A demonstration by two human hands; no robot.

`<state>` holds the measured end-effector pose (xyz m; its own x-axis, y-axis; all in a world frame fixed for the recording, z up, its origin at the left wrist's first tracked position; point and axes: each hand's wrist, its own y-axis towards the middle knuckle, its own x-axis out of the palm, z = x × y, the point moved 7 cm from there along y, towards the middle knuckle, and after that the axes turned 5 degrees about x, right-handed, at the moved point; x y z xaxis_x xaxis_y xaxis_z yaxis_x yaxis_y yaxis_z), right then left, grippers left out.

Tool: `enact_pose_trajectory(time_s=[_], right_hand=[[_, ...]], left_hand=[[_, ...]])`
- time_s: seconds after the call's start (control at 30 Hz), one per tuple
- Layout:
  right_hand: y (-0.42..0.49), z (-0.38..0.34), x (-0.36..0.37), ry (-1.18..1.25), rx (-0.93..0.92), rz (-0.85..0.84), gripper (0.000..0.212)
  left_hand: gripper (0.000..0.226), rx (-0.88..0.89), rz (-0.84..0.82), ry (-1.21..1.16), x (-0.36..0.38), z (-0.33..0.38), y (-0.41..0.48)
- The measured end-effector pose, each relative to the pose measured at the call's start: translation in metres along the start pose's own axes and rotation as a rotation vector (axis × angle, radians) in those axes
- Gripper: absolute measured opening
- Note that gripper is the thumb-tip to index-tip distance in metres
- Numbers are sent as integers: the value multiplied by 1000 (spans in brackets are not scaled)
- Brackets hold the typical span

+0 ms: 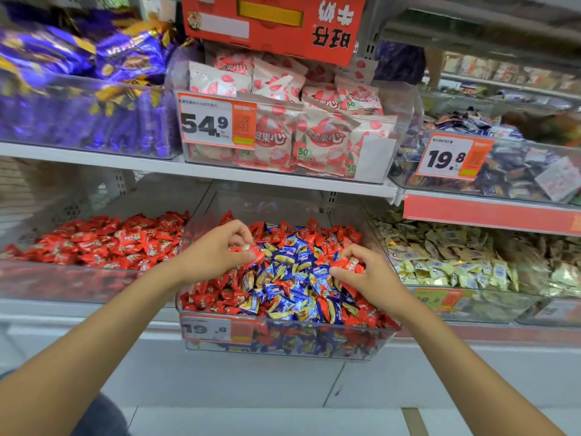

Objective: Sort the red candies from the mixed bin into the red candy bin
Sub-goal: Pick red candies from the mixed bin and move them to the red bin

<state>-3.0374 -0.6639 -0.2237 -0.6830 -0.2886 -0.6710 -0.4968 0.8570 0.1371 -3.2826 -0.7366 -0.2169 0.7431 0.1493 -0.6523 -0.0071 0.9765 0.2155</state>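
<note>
Both left hand (217, 253) and right hand (369, 276) fingers (358, 250) pinch red candies (351, 264), half hidden.

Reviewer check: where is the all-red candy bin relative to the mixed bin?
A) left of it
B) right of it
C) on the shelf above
A: the red bin stands left of the mixed bin on the same shelf; the right-hand bin holds pale gold candies.

Shop shelving, upper and lower tiers.
White metal shelf board (151, 163) carries purple foil-wrapped sweets (78, 99) beside pink-and-white strawberry-print packets (314, 133), fronted by an orange price tag marked 54.9 (217, 124); red cardboard sign (273, 23) above; pale gold wrapped sweets (456, 265) lower right.
</note>
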Motion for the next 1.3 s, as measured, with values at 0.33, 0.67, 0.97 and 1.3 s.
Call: enact_pose_trajectory(time_s=[0.33, 0.67, 0.97, 1.3], right_hand=[[16, 2, 1, 20, 32, 29, 8], [-11, -7, 12, -133, 33, -277, 22], [-6, 7, 15, -237, -1, -178, 6], [-4, 3, 4, -169, 8, -176, 13]], left_hand=[[26, -4, -2, 149, 22, 0, 20], [11, -125, -239, 281, 39, -14, 25], [10, -63, -121, 241, 22, 3, 13], [28, -13, -226, 433, 61, -6, 28]])
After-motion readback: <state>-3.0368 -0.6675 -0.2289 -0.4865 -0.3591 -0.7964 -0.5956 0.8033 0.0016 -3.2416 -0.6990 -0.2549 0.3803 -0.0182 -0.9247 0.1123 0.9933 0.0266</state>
